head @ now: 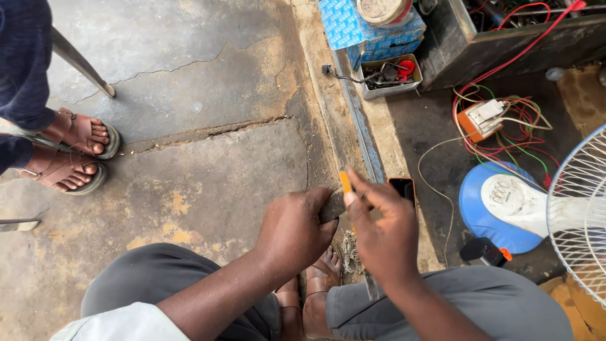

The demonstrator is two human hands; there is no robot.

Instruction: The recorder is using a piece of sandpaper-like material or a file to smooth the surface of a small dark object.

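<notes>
another person's sandalled feet [76,151] on cracked concrete floor [208,82] at far left, left hand [293,230] clenched around a small dark piece [331,206] low in the middle, right hand [385,237] grasping an orange-handled tool [345,182] just beside that piece, black phone [403,188] behind the fingers, tangled wires [505,129], blue fan base [502,205], white fan grille [584,215] at right

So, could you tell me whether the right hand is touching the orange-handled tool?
Touching: the head view shows the right hand with thumb and fingers pinched around the orange-handled tool.

At upper left we see a bystander's sandalled feet [79,151]; at right, a white fan [584,215], tangled wires [505,136], blue cartons [369,31].
</notes>
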